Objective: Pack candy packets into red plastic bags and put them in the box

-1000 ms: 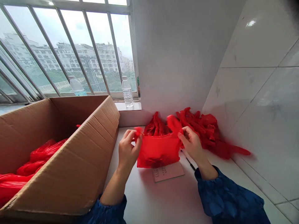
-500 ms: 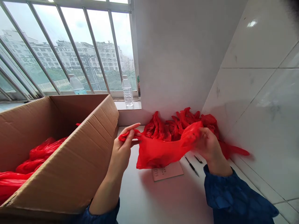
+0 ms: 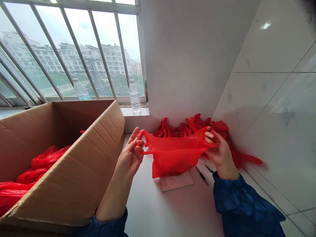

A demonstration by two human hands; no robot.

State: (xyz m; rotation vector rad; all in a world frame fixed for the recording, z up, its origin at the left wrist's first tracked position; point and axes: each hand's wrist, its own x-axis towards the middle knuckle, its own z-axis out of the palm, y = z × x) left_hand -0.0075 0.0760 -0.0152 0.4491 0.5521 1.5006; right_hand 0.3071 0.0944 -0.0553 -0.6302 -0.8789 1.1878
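A thin red plastic bag [image 3: 176, 159] is stretched sideways between my two hands above the white tabletop. My left hand [image 3: 130, 153] has its fingers curled round the handle on the left side. On the other side, my right hand [image 3: 219, 149] grips the opposite handle, with some fingers inside the loop. The bag's mouth gapes a little along the top. Beyond it, more crumpled red plastic bags [image 3: 223, 130] lie heaped against the wall, partly hidden by the one I hold.
A big cardboard box [image 3: 81, 168] with red plastic bags [image 3: 49, 158] inside stands at the left. Under the held bag lies a notepad [image 3: 177, 182], beside a black pen [image 3: 202, 176] and a second pen [image 3: 208, 168]. Clear bottles, one a water bottle [image 3: 134, 97], stand by the barred window.
My hands have spread the bag: its mouth is wider and both handles now show as loops. My left fingers have curled in and turned, and my right hand has shifted slightly up.
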